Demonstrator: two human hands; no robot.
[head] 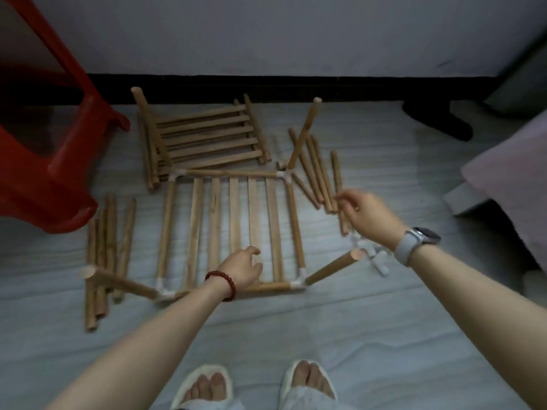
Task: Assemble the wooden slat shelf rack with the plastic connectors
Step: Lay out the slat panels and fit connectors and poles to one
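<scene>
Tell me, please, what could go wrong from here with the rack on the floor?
1. The right hand reaches over the loose dowels; a brush could roll them.
2. The near-right post leans outward from its connector, so it may pop out.
3. The left hand hovers over the frame; pressing could dislodge slats.

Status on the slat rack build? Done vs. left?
Done: one square wooden slat shelf frame has white plastic corner connectors and four round wooden legs plugged in. In hand: right hand pinches a loose wooden rod; left hand rests on the frame. Left: the second slat panel, loose rod piles and spare white connectors.
</scene>
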